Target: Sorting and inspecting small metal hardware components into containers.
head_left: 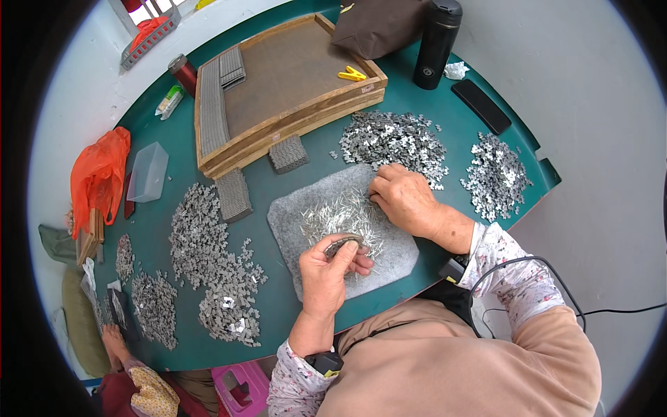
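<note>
My left hand is closed around a curved grey row of small metal pieces, held over the near side of the grey felt mat. A loose heap of thin silvery pins is spread across the mat just beyond that hand. At the mat's right edge my right hand has its fingers bent and drawn together, and its fingertips hide what they hold, if anything. It rests between the pins and a pile of small silvery metal pieces.
Behind the mat stands a wooden tray holding rows of stacked pieces and a yellow clip. More metal piles lie left, another right. A black bottle and phone stand back right. Another person's hand is lower left.
</note>
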`<state>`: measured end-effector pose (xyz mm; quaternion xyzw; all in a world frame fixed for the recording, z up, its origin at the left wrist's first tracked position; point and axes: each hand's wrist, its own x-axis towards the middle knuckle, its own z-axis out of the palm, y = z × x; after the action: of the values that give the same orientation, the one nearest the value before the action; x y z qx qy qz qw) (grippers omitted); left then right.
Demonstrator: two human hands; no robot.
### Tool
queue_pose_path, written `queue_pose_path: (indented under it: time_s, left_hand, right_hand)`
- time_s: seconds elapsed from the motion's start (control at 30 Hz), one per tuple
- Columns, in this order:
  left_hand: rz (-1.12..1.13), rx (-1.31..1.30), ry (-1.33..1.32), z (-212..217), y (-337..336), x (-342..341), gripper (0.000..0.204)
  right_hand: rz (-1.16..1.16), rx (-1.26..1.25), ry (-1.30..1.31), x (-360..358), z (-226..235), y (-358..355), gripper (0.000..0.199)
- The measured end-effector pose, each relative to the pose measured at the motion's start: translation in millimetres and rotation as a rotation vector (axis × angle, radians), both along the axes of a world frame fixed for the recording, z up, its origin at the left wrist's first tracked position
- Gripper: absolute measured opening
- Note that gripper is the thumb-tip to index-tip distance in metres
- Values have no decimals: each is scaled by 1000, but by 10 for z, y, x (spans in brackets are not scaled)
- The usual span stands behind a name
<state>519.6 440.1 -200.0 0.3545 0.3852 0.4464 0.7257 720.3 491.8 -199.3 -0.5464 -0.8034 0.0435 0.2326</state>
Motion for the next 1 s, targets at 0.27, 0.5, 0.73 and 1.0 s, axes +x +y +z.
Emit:
queue_pose_path:
  time_s: [0.27, 0.5, 0.73, 1.0]
  left_hand:
    - [20, -1, -23, -9, 4, -3, 17]
    - [33, 70, 46, -8, -14, 16, 16]
    - [-2, 216, 141, 6, -27, 58, 16]
    - [15, 240, 145, -29, -39, 55, 15]
  right_hand:
    - [14, 17, -179, -55, -7, 8, 13]
    - [137, -160, 215, 28, 110, -280, 14]
    - [177, -331, 698, -23, 134, -369, 17]
    - [244, -557, 1071, -226, 48, -383, 10]
